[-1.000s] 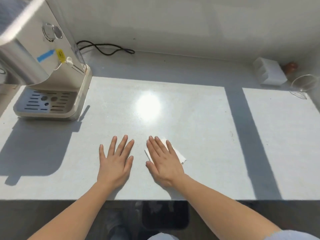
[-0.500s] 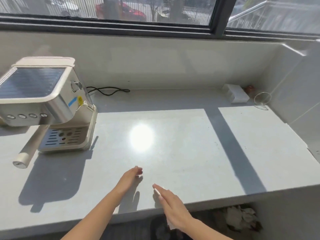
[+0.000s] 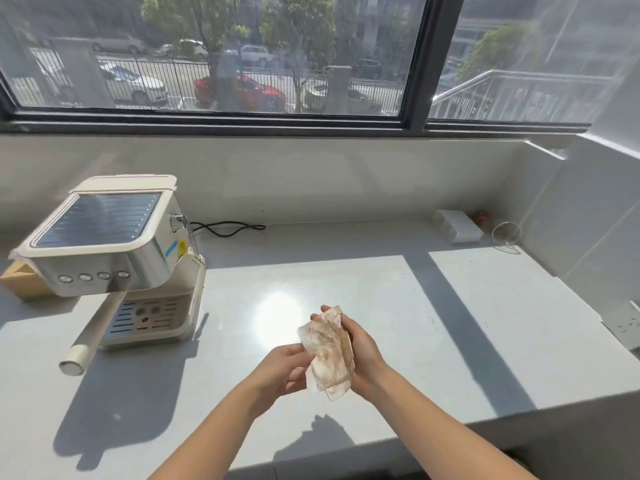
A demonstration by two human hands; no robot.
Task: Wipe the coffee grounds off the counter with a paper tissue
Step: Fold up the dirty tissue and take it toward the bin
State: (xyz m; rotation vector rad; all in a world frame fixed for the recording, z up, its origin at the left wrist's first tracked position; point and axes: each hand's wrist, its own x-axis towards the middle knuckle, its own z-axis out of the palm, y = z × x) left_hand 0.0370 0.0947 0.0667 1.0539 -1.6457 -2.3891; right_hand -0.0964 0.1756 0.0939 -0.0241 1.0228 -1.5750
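One paper tissue (image 3: 328, 355) (brown-stained), held above counter (image 3: 450, 341) near edge, long axis near-to-far, tilted slightly left; pinched by left hand (image 3: 285, 367), gripped by right hand (image 3: 363, 355); one coffee machine (image 3: 114, 258) far left

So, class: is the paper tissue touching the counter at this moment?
Apart. The head view shows the stained paper tissue held up between the left hand and right hand, its shadow falling separately on the counter below.
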